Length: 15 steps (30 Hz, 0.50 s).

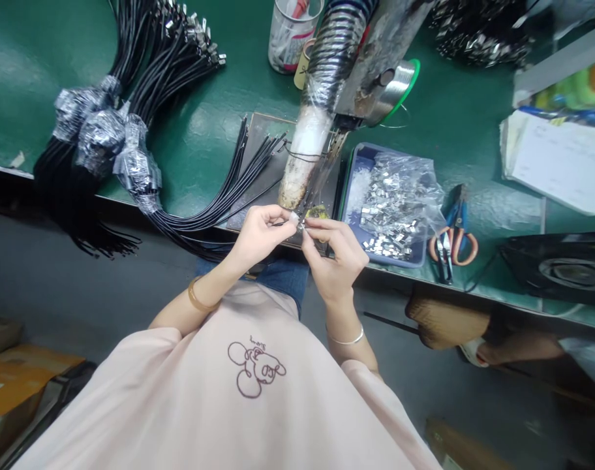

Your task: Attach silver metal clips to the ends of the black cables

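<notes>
My left hand is closed in a pinch on the end of a black cable, mostly hidden by the fingers; a small pale piece shows at its fingertips. Close beside it, my right hand pinches a tiny shiny metal piece, too small to make out fully. The fingertips of both hands nearly meet under the soldering set-up's metal tip and the fume hose's white nozzle. Left of them, a bundle of black cables lies with its loose ends fanned over a dark board.
A blue tray holds a bag of small metal shells. Pliers and cutters lie right of it. Solder spool, jar, papers and a black fan-like device stand around. More wrapped cable bundles lie left.
</notes>
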Available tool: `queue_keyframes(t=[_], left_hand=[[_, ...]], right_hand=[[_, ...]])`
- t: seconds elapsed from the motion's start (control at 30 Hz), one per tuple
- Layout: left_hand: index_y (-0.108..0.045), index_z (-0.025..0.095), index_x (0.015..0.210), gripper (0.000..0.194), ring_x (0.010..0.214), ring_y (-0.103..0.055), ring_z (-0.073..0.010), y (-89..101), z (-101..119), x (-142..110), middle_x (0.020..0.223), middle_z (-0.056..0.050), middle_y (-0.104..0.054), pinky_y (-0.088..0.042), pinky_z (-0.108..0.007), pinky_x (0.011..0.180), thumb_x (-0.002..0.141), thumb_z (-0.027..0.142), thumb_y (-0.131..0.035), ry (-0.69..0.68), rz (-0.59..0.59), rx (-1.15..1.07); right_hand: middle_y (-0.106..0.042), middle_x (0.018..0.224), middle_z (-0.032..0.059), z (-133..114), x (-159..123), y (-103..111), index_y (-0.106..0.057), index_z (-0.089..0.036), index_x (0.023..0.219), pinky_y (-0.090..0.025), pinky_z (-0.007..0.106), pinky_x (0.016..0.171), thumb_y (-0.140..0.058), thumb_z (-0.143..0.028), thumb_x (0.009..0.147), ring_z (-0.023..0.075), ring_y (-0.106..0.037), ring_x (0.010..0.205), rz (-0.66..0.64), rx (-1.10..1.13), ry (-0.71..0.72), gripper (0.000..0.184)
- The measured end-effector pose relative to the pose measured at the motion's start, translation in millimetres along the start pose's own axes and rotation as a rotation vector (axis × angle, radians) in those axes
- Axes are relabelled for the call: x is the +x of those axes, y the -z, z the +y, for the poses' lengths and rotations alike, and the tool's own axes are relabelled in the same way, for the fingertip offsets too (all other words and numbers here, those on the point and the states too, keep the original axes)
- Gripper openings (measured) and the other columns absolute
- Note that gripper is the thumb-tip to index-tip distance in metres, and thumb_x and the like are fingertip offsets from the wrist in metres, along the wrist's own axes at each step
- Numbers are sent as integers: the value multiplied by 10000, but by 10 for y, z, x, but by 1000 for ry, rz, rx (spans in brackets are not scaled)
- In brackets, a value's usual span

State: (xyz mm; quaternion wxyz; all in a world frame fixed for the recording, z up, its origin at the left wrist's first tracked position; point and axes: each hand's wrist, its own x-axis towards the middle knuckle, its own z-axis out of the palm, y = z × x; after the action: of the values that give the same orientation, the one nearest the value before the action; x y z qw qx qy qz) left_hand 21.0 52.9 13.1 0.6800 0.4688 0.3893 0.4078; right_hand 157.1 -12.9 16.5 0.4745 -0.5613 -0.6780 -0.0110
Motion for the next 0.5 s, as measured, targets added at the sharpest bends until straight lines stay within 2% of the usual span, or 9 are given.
queue_keyframes(t=[0.27,0.5], left_hand=[[-678,132,594,169,560,-532,-80,36,12,-10,580,7,-653,-433,-198,572,626,265,-777,46,0,8],[-703,133,602,177,570,-539,-90,53,28,-41,584,3,-658,-446,-222,596,649,285,-780,59,-34,46]], right_hand=[[-778,925,35,-10,-30,11,-616,-227,807,-599,290,751,-655,-85,854,167,-752,838,-42,-9,41,155],[-783,920,38,-2,-70,27,-617,-228,814,-614,332,775,-662,-87,853,189,-762,855,-32,47,-33,152]])
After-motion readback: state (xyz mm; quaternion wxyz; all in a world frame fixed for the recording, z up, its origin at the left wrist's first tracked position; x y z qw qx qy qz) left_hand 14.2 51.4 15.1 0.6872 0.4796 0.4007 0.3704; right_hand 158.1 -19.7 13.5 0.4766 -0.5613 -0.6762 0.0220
